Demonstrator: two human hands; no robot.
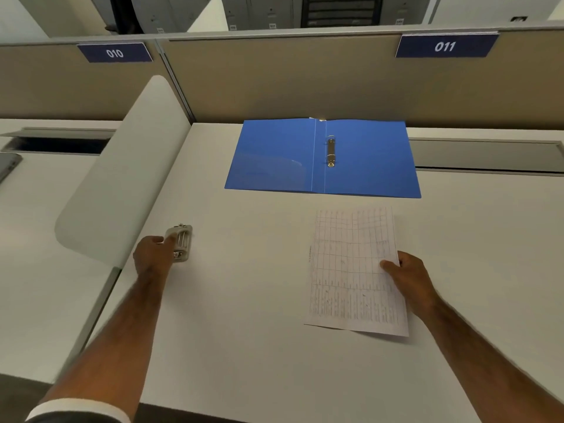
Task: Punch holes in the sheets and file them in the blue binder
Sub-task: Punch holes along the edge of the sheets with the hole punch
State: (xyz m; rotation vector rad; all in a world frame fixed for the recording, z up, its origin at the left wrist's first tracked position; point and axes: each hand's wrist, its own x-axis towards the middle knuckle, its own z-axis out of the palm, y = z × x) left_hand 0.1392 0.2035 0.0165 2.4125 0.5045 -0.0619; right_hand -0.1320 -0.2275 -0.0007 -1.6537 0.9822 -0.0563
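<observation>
Labels 010 (114, 52) and 011 (445, 46) hang behind binder (369, 160).

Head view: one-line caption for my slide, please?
Left hand grips the hole punch, right hand holds a printed sheet before the open blue binder.

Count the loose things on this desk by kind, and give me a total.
Blue binder: 1, lying open
Hole punch: 1, gripped by the left hand
Printed sheet: 1 visible, pinched by the right hand
Total: 3
</observation>
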